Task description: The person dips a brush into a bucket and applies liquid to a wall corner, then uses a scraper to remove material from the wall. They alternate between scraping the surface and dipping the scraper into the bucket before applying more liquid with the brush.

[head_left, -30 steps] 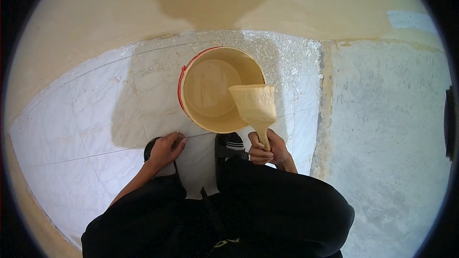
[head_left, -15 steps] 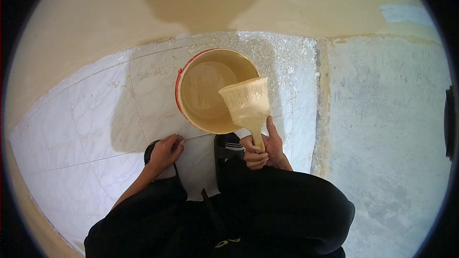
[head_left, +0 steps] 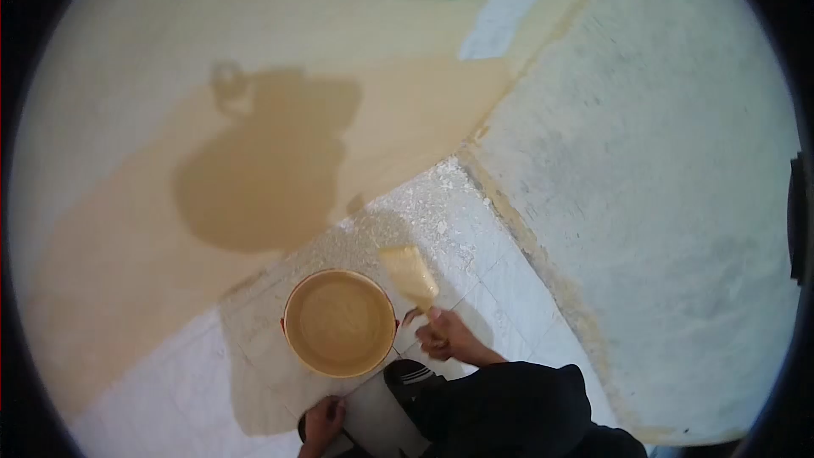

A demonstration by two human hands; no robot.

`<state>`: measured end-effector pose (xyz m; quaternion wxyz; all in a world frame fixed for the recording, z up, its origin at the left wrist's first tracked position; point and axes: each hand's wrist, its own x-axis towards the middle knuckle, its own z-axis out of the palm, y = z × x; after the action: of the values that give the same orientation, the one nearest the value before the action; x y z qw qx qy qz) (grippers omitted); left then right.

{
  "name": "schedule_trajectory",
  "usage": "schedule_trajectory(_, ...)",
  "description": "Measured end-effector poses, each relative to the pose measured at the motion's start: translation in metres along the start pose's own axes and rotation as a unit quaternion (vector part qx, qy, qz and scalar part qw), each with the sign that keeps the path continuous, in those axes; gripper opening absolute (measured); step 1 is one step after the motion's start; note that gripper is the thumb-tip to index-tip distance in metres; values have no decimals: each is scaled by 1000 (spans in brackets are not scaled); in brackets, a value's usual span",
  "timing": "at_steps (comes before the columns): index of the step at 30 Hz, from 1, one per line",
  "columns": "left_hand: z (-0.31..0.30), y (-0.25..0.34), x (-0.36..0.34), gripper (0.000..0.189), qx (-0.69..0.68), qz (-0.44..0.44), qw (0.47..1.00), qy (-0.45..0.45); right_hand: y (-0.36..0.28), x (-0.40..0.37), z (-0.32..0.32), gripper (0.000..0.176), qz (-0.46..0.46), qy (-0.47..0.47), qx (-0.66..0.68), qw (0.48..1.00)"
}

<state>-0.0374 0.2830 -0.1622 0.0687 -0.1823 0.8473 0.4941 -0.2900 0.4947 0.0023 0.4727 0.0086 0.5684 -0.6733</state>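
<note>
My right hand (head_left: 454, 337) is closed round the handle of a wide paintbrush (head_left: 407, 273), coated in cream-yellow paint. Its bristles point up and away from me, over the floor just right of the bucket. A round bucket (head_left: 290, 341) stands upright on the tiles, with cream paint inside and red at its sides where the handle attaches. Low in view, my left hand (head_left: 323, 424) hangs by my left shoe, below the bucket and apart from it. Its fingers are curled in, with nothing visible in them.
Beyond the bucket rises a cream-painted wall (head_left: 415, 110), with a pale unpainted strip (head_left: 514, 4) near the corner. A grey bare wall (head_left: 627, 203) stands at the right. Paint flakes (head_left: 441, 199) litter the marble-look tiles (head_left: 182, 373) along the wall foot. My black shoe (head_left: 413, 377) is close to the bucket.
My view has turned right and up, showing more wall. The brush has moved from over the bucket's rim to beside it. My left hand is still low and curled.
</note>
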Motion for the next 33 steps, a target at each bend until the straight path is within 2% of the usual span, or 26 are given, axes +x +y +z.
schedule_trajectory(1,-8,10,-1,25,12,-6,1000,-27,-17,-4,-2,45,-34,22,7,999)
schedule_trajectory(3,-15,14,1,26,38,-2,998,-55,-23,3,-25,32,-189,127,-91,969)
schedule_trajectory(4,-18,13,3,28,-6,23,998,-61,-34,7,-38,26,-235,168,-107,951)
schedule_trajectory(5,-20,13,6,30,-51,46,995,-67,-47,4,-50,25,-258,212,-168,928)
schedule_trajectory(6,-27,22,6,32,-56,23,995,-78,-58,10,-63,25,-333,264,-237,874)
schedule_trajectory(9,-42,2,-3,32,-57,19,990,-126,-103,33,-102,32,-423,406,-288,757)
schedule_trajectory(10,-50,17,-5,38,-54,28,995,-82,-118,44,-116,33,-450,441,-301,715)
schedule_trajectory(12,-71,38,-10,38,-51,42,995,-68,-151,59,-141,33,-490,459,-308,674)
schedule_trajectory(13,-76,44,-10,37,-60,51,995,-55,-166,67,-151,33,-492,457,-306,675)
schedule_trajectory(15,-86,22,-17,35,-3,42,998,-47,-189,81,-166,32,-503,503,-303,634)
schedule_trajectory(19,-99,25,-24,35,16,22,999,-31,-220,95,-183,31,-497,510,-303,634)
schedule_trajectory(23,-87,23,-24,36,23,38,998,-33,-236,100,-192,31,-503,494,-306,639)
schedule_trajectory(24,-88,37,-23,37,31,-26,997,-72,-239,101,-193,31,-502,483,-317,643)
schedule_trajectory(27,-78,40,-20,37,17,-3,996,-91,-237,123,-213,30,-498,474,-318,653)
schedule_trajectory(28,-78,40,-18,36,18,-28,994,-109,-230,127,-220,30,-497,475,-318,652)
schedule_trajectory(31,-74,51,-16,34,-20,-29,994,-101,-210,126,-227,32,-486,472,-350,647)
schedule_trajectory(33,-70,49,-15,35,-5,-5,996,-86,-204,115,-222,31,-427,466,-353,689)
